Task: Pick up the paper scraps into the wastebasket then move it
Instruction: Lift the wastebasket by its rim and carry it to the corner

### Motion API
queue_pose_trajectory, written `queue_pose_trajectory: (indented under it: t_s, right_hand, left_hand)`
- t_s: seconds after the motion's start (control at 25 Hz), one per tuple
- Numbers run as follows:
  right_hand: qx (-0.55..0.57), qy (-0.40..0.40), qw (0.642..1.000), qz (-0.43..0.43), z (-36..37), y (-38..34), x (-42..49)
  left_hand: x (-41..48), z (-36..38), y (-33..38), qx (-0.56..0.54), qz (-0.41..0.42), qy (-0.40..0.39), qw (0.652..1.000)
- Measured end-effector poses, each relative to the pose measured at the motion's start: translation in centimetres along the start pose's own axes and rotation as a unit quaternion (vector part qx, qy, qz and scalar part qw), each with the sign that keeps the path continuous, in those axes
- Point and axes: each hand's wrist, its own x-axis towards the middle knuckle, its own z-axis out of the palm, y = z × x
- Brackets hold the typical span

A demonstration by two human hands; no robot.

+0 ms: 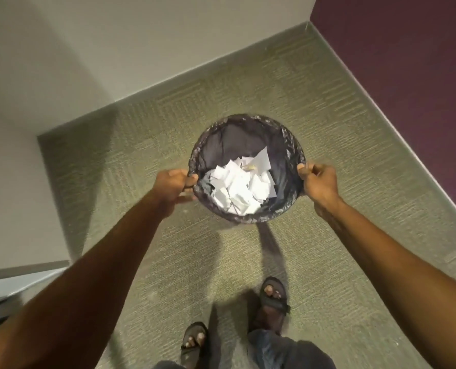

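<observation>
A round wastebasket (248,121) lined with a black plastic bag is in the middle of the view, above a green carpet. White paper scraps (242,187) fill its bottom. My left hand (175,185) grips the rim on the left side, thumb over the edge. On the right side of the rim my right hand (318,181) is closed the same way. Both arms are stretched forward.
The green carpet (314,107) runs into a corner between a cream wall (141,43) and a purple wall (407,62). A cream wall edge juts out at the left (22,182). My feet in dark sandals (273,296) stand below the basket.
</observation>
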Motion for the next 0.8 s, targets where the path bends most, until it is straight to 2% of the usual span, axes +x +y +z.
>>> queue_pose_trajectory:
  t_s: [0.16,0.48,0.8]
  right_hand:
    - [0.007,-0.025,1.000,0.014,-4.0,-4.7,-5.1]
    - [0.004,-0.080,0.996,-0.025,-11.4,-12.7,-12.4]
    - [-0.051,-0.078,0.993,-0.079,-15.1,-17.5,-16.0]
  left_hand:
    - [-7.9,-1.7,3.8,-0.002,0.020,-0.047,0.999]
    - [-21.8,-3.2,10.2,-0.015,0.045,-0.057,0.997]
    - [-27.3,-3.1,14.3,-0.012,0.040,-0.053,0.998]
